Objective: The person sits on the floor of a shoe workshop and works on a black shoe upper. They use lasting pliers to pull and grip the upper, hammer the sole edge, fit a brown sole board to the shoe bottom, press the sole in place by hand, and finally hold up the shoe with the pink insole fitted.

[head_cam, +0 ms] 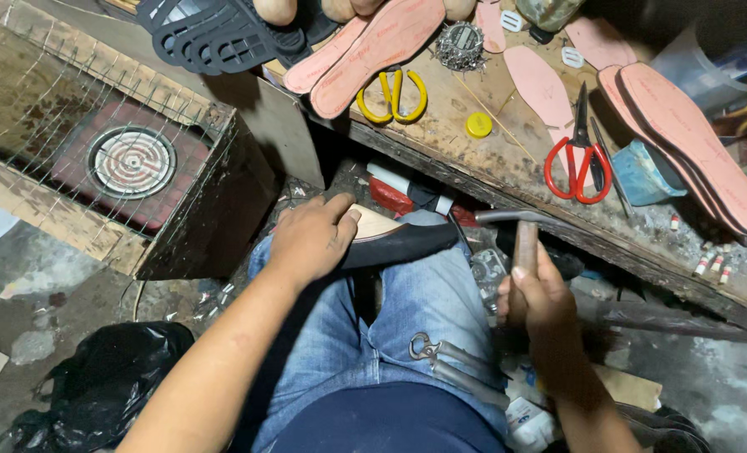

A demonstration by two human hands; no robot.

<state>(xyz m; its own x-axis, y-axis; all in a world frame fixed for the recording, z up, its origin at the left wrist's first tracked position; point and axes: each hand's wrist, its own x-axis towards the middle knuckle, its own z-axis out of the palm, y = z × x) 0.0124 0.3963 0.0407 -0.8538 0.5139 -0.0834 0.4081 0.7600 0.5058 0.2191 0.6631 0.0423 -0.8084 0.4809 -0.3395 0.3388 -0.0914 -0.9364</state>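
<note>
A black shoe with a pale tan insole [390,237] lies sole-side up across the person's blue-jeaned knee [407,310]. The left hand [310,239] presses down on its heel end, fingers curled over it. The right hand [535,294] is closed around a wooden-handled metal hammer [520,231], its head just beside the shoe's toe. Metal pincers [449,361] rest on the lap. Beyond, the worn wooden workbench [491,155] carries pink insoles [382,42], yellow-handled scissors [393,96] and red-handled scissors [579,159].
</note>
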